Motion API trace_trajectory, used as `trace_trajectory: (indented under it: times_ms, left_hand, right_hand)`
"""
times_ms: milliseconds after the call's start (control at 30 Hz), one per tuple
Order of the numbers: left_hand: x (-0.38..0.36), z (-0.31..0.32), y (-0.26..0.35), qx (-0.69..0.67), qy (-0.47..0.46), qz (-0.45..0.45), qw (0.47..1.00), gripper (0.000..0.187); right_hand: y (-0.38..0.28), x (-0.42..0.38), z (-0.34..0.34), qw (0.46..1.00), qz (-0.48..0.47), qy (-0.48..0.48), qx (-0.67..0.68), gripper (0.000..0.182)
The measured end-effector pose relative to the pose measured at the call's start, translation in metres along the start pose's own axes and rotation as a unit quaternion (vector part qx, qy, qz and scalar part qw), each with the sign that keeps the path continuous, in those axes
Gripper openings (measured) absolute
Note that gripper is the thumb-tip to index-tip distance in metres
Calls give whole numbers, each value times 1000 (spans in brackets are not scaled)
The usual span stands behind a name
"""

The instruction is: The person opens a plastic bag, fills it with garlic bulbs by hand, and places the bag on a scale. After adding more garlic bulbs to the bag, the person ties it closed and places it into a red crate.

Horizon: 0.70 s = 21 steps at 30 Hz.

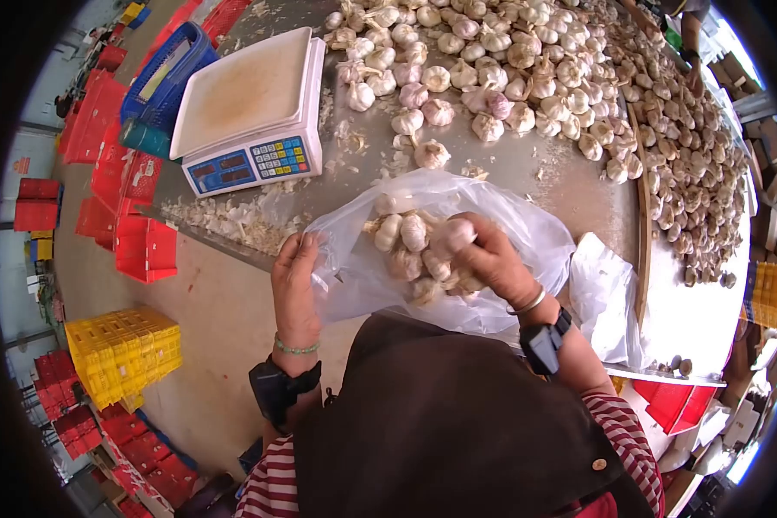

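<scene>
My left hand [295,285] is closed on the left rim of a clear plastic bag [527,226], thumb and fingers pinching the film. Several garlic bulbs [403,259] lie inside the bag's open mouth. Over them, my right hand [502,268] grips one garlic bulb [451,235] between thumb and fingers; it looks slightly blurred. Just beyond the bag's far edge sits a single garlic bulb [432,154] on the metal table [578,198]. A large heap of loose garlic bulbs [527,73] spreads farther back.
A white weighing scale [242,91] stands at back left, beside a blue basket [168,73]. A wooden divider [641,233] separates a second garlic pile [695,173] on the right. White plastic bags [603,298] lie right of my hand. Another person's arm [691,43] reaches in at upper right.
</scene>
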<state>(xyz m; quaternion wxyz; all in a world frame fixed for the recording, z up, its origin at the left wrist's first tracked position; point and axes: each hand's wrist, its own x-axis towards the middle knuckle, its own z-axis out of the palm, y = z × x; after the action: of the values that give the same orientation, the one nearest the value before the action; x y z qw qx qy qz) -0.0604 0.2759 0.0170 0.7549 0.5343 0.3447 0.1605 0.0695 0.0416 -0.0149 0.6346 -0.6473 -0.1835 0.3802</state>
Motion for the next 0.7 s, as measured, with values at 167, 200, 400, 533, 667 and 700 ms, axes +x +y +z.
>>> trace_trajectory:
  times_ms: [167,200,400,533,667,700]
  left_hand:
    - [3,5,24,-61,10,-18,998,21]
    - [4,4,27,-87,1,-11,996,22]
    - [9,-8,20,-107,-11,9,994,25]
    - [14,-12,13,-89,-9,32,996,25]
    - [20,-14,13,-79,-6,28,996,24]
    - [23,-13,11,-79,-2,27,997,24]
  right_hand:
    - [-9,7,9,899,-151,-8,-411,48]
    - [-17,7,4,879,-202,-14,-432,44]
    - [-53,64,-67,893,-69,149,-419,25]
    - [2,124,-108,815,-82,181,-544,37]
    - [28,147,-93,717,-66,192,-667,39]
    - [36,150,-94,707,-78,199,-674,35]
